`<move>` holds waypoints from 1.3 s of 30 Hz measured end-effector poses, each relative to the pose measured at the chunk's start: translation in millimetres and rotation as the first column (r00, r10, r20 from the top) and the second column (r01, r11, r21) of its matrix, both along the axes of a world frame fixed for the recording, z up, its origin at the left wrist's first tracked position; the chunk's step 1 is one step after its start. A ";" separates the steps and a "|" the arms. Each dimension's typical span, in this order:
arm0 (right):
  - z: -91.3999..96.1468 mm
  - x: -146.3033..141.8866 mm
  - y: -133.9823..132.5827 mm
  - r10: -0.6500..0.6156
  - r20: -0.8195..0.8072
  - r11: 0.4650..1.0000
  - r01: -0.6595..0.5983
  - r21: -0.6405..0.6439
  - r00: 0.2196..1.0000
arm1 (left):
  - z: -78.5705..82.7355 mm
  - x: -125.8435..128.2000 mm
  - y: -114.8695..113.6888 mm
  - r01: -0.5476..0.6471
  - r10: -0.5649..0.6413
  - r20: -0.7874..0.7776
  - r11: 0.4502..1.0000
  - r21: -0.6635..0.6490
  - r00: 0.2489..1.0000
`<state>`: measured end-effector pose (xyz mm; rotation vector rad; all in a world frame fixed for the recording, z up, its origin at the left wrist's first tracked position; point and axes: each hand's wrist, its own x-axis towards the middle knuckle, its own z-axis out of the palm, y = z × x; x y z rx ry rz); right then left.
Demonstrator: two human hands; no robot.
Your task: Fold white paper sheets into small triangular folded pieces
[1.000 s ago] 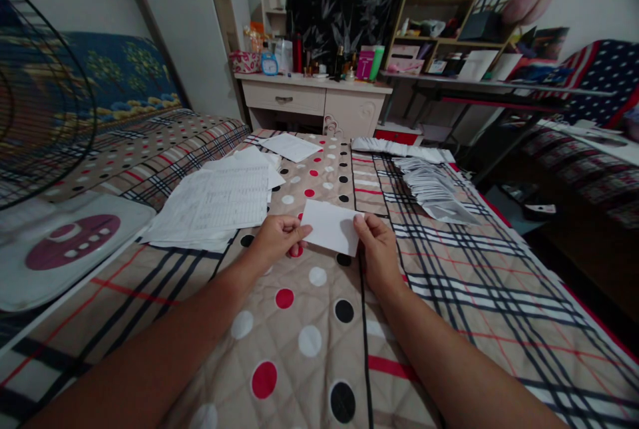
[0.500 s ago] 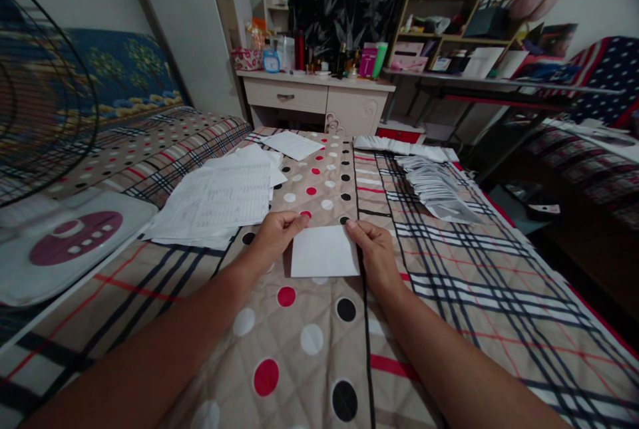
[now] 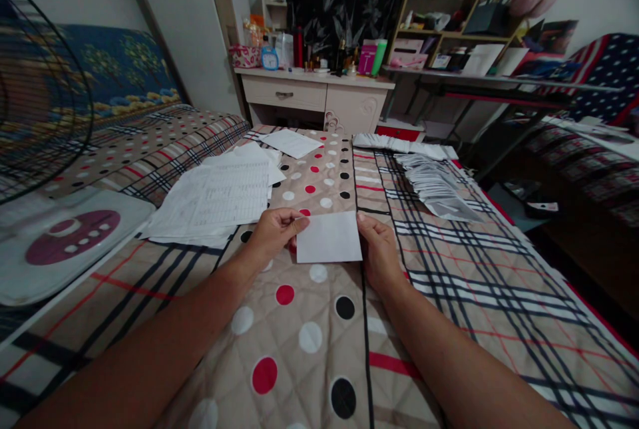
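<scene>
A small white sheet of folded-looking paper [image 3: 329, 239] is held up just over the quilted bed cover [image 3: 309, 376]. My left hand [image 3: 277, 233] pinches its left edge near the upper corner, thumb on top. On the opposite side, my right hand [image 3: 380, 246] grips the right edge close to the top corner. Beyond my left hand lies a loose stack of printed papers [image 3: 219, 193], with one more sheet [image 3: 292, 143] farther back. To the right, past my right hand, a fanned row of white-and-grey paper pieces [image 3: 434, 186] rests on the cover.
A fan [image 3: 40, 96] stands at the left, beside a white plastic item with a purple oval [image 3: 72, 236]. Another white row of folded pieces [image 3: 404, 145] lies at the far right of the bed. A white dresser [image 3: 299, 93] stands behind.
Both hands have raised the paper slightly and tilted it, so it sits a little higher and farther right. My right hand's grip has slid to its right edge.
</scene>
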<state>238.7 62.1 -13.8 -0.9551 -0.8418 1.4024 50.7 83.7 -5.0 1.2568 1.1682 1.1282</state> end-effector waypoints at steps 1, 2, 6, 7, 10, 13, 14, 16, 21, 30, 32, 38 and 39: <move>-0.2 0.4 -0.2 0.007 -0.002 1.000 -0.007 0.007 1.000 | -0.7 -0.3 0.2 0.000 0.000 -0.001 1.000 0.005 1.000; -0.3 0.7 -0.3 0.016 0.001 1.000 -0.016 0.017 1.000 | -1.9 -0.8 0.7 -0.003 0.003 -0.003 1.000 0.011 1.000; 0.8 1.6 -1.3 0.061 0.111 0.993 -0.071 0.089 0.992 | -9.5 -4.5 4.8 -0.063 0.065 -0.023 0.995 0.084 0.998; 1.5 1.6 -1.5 0.075 0.163 0.990 -0.093 0.103 0.984 | -11.2 -5.6 6.1 -0.082 0.086 -0.033 0.990 0.111 0.996; 2.9 2.1 -1.4 0.032 0.353 0.981 -0.097 0.169 0.935 | -12.3 -8.8 8.4 -0.134 0.164 -0.103 0.959 0.250 0.981; 3.3 4.1 -0.5 -0.229 0.555 0.938 0.029 0.345 0.800 | -5.3 -9.2 4.0 -0.126 0.325 -0.268 0.816 0.564 0.907; 3.4 5.1 -0.3 -0.320 0.600 0.910 0.061 0.410 0.733 | -1.7 -8.3 0.7 -0.075 0.385 -0.326 0.737 0.672 0.864; 4.2 6.8 -0.3 -0.435 0.651 0.863 0.080 0.499 0.622 | 5.2 -4.9 -7.5 0.093 0.459 -0.418 0.579 0.810 0.784; 8.0 7.0 -4.5 -0.479 0.700 0.835 0.028 0.550 0.530 | 14.2 6.9 -25.2 0.468 0.488 -0.612 0.395 0.791 0.623; 0.9 15.8 11.4 -0.296 0.560 0.952 0.189 0.240 0.774 | 4.6 0.9 -17.3 0.616 0.357 -0.728 0.388 0.686 0.586; -1.1 24.7 18.1 -0.261 0.628 0.964 0.167 0.206 0.733 | 1.6 -0.2 -15.7 0.649 0.323 -0.754 0.383 0.657 0.572; 0.5 43.1 22.9 -0.343 0.893 0.936 0.026 0.351 0.293 | -4.0 -1.1 -15.1 0.683 0.222 -0.788 0.402 0.610 0.574; 0.5 43.5 22.5 -0.348 0.896 0.933 0.013 0.359 0.276 | -4.7 -1.6 -15.4 0.685 0.199 -0.790 0.406 0.605 0.580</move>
